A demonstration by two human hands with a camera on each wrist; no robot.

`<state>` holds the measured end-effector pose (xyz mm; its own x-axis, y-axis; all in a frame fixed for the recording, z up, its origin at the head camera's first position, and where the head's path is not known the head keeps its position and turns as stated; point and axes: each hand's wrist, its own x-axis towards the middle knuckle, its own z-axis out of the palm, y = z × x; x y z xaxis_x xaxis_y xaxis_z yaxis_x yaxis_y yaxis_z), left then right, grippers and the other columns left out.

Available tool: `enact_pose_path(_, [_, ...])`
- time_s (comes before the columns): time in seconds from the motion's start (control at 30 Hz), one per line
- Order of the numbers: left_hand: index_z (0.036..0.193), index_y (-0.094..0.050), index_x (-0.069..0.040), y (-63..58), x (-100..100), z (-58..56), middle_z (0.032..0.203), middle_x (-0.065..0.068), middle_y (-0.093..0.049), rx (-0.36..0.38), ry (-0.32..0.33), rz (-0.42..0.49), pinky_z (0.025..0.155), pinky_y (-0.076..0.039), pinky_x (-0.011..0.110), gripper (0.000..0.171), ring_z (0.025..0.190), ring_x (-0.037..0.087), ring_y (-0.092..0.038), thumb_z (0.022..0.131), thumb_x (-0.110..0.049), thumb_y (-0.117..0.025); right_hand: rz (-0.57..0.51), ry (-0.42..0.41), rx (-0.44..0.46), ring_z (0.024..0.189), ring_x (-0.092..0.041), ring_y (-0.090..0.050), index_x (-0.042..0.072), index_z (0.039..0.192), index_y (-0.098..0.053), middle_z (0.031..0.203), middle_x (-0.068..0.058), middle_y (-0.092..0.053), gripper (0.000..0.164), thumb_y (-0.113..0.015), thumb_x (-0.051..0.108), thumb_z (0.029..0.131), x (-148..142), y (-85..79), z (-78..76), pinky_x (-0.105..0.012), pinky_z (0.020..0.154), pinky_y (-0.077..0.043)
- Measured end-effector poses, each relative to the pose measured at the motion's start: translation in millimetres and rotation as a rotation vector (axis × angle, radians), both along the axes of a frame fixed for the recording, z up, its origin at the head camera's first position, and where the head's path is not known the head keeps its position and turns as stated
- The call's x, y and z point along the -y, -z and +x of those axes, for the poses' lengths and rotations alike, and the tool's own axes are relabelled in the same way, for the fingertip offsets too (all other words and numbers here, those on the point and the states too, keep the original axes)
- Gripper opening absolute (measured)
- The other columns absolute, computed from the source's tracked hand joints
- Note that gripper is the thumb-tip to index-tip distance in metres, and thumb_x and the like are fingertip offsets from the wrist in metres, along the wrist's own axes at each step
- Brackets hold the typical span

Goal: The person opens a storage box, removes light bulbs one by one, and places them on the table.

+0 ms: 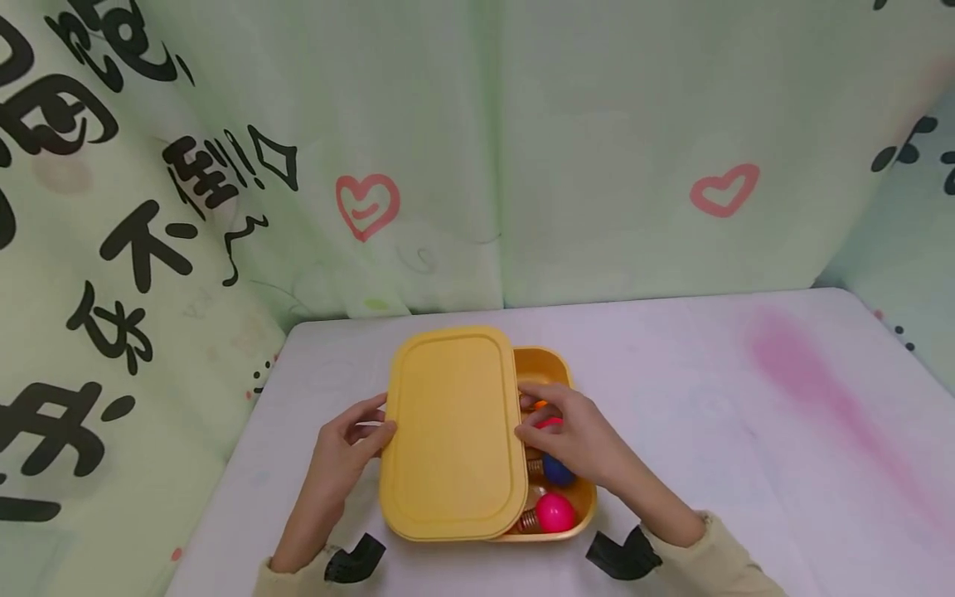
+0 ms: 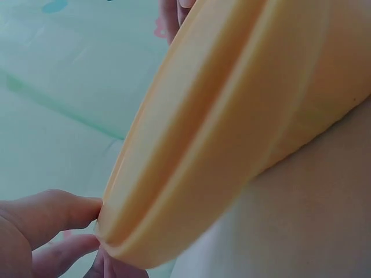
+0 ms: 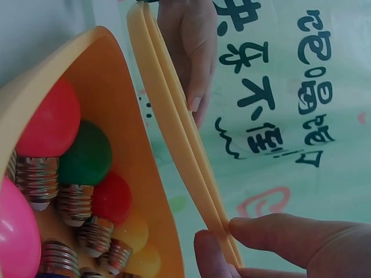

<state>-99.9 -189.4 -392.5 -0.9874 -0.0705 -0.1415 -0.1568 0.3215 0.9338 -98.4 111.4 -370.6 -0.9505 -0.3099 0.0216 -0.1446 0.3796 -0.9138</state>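
Note:
A yellow rectangular lid [image 1: 451,431] is held between both hands over a yellow-orange box [image 1: 543,358], whose right side shows past it. My left hand [image 1: 339,456] pinches the lid's left edge. The right hand [image 1: 578,435] pinches the opposite edge, above the uncovered strip. Coloured light bulbs with metal screw bases lie in the box, among them a pink bulb [image 1: 555,512] and a blue bulb [image 1: 558,471]. The right wrist view also shows a green bulb [image 3: 88,153] and a red bulb [image 3: 51,119]. There the lid is tilted and apart from the box rim. The lid hides the box's left part.
Box and hands are over a table with a pale cloth [image 1: 671,398], which has a pink smear at the right. Behind the table and at its left hangs a light green curtain [image 1: 597,166] with hearts and black lettering. A black strap [image 1: 625,554] is near each sleeve.

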Motion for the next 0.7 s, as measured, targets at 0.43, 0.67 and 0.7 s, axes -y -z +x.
enact_pose_path(0.43, [0.137, -0.059, -0.016, 0.6, 18.8, -3.0, 0.120, 0.011, -0.058, 0.017, -0.011, -0.054, 0.076, -0.054, 0.020, 0.053, 0.101, 0.020, -0.058, 0.088, -0.026, -0.077, 0.024, -0.053, -0.028, 0.094, -0.020, -0.067, -0.008, 0.136, -0.053, 0.113, -0.014, -0.061, 0.051, -0.070, 0.004, 0.089, 19.3, 2.5, -8.7, -0.025, 0.079, -0.059])
enact_pose_path(0.67, [0.138, -0.059, -0.015, -0.8, 32.1, -2.2, 0.121, 0.011, -0.057, 0.015, -0.038, -0.093, 0.076, -0.054, 0.019, 0.057, 0.099, 0.017, -0.057, 0.088, -0.032, -0.077, 0.074, -0.085, -0.054, 0.093, -0.018, -0.067, -0.007, 0.135, -0.053, 0.114, -0.013, -0.061, 0.051, -0.071, 0.005, 0.089, 34.1, -2.7, -11.4, -0.025, 0.076, -0.059])
enact_pose_path(0.7, [0.138, -0.059, -0.015, -0.5, 33.7, -2.3, 0.121, 0.012, -0.058, 0.015, -0.043, -0.094, 0.076, -0.054, 0.019, 0.056, 0.099, 0.017, -0.058, 0.087, -0.032, -0.077, 0.078, -0.091, -0.054, 0.092, -0.018, -0.067, -0.007, 0.135, -0.053, 0.114, -0.013, -0.061, 0.051, -0.071, 0.006, 0.089, 35.8, -2.9, -12.1, -0.025, 0.075, -0.059])
